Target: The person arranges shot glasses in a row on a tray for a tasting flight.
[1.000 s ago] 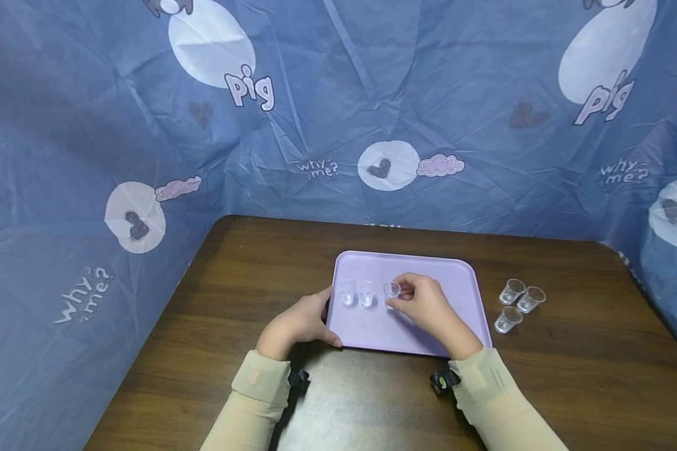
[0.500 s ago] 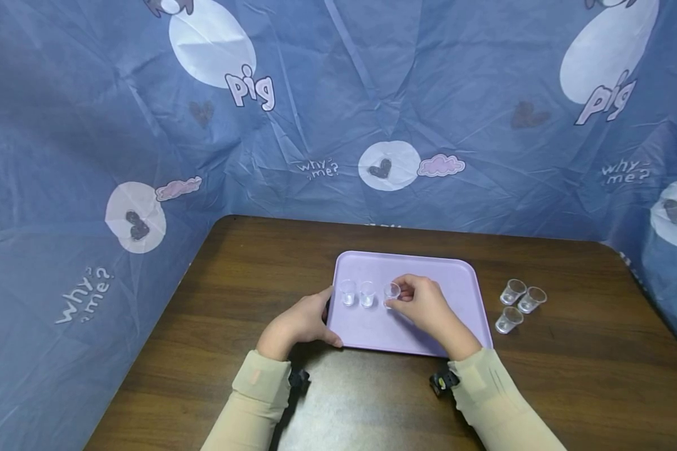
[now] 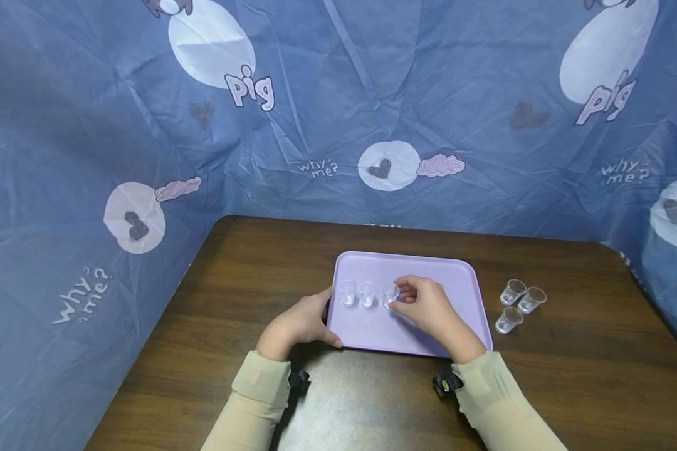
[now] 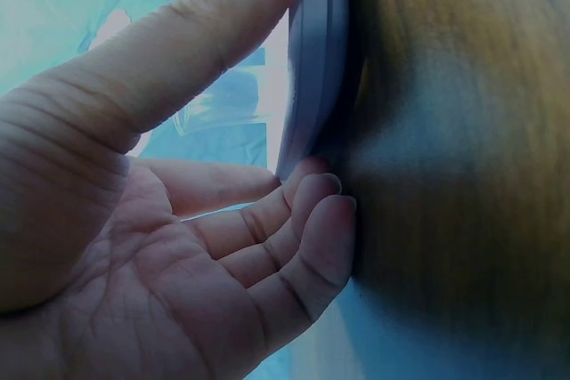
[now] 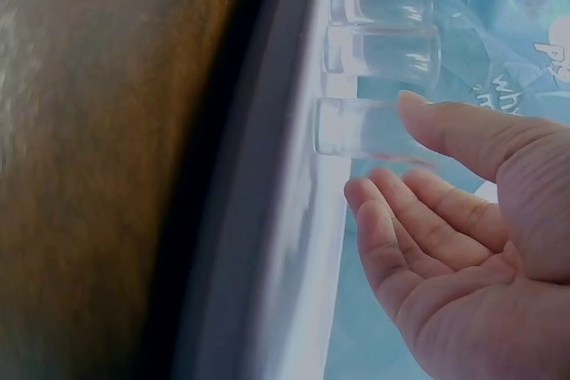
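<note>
A lilac tray (image 3: 406,335) lies on the table. My left hand (image 3: 301,319) holds its left side, thumb at the near corner; in the left wrist view the thumb (image 4: 178,60) lies along the rim and curled fingertips (image 4: 325,229) meet the edge. Two clear shot glasses stand upright side by side, the left one (image 3: 347,293) and the middle one (image 3: 367,294). Right of them is a third shot glass (image 3: 390,295), between the thumb and fingers of my right hand (image 3: 425,304). In the right wrist view this shot glass (image 5: 356,128) stands on the tray, thumb tip overlapping its rim.
Three more clear shot glasses, a back one (image 3: 512,292), a right one (image 3: 531,300) and a near one (image 3: 509,320), stand grouped on the wooden table (image 3: 248,269) right of the tray. A blue printed cloth (image 3: 316,125) hangs behind and at the sides.
The third shot glass has shifted very slightly left, toward the other two on the tray. My right hand has moved slightly right; the left hand has not moved.
</note>
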The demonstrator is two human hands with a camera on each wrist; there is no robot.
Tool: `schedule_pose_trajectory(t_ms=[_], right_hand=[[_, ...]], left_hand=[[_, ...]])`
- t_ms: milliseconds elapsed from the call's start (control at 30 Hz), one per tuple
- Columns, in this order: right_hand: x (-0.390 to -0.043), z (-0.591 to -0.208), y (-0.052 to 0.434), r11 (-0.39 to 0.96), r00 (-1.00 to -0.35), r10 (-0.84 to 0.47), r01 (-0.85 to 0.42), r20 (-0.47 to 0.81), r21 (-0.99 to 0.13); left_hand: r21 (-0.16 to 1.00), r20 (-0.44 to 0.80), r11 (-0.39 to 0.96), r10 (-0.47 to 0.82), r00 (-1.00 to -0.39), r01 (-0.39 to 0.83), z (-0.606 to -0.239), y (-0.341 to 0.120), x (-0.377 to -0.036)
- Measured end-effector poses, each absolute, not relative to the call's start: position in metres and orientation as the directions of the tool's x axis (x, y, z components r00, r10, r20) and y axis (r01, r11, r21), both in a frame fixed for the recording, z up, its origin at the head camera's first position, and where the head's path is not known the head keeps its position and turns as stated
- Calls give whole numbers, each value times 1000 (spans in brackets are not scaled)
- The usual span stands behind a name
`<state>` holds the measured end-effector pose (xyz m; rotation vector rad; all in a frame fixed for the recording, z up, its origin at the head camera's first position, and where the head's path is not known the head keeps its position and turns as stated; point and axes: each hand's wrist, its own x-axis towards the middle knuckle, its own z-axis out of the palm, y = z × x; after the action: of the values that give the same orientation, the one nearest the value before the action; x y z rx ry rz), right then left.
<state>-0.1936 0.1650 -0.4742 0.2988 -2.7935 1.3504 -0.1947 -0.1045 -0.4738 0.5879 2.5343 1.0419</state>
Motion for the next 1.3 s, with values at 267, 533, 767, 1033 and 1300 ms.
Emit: schedule_pose_trajectory(t_ms=[267,533,767,1033,1300], right_hand=[[-187,-466,174,577,-976,-175,-206,127,-790],[-181,-459,184,553,-973,-175,-225,152,-802],[-177,-453,192,545,-972,-165,-233,169,-806],[-174,-449,204,555,-968,-167,-248,186,-794],[-167,-443,214,609,-966,-135,-256,219,-751]], left_hand=[[723,-145,644,495,-857,249,-472,-104,-194],[720,-146,646,497,-855,252,-472,-104,-193],[724,-142,642,498,-856,254,-473,-104,-194],[727,-140,640,495,-857,251,-474,-104,-194],[720,-152,650,490,-858,243,-474,-104,-194]])
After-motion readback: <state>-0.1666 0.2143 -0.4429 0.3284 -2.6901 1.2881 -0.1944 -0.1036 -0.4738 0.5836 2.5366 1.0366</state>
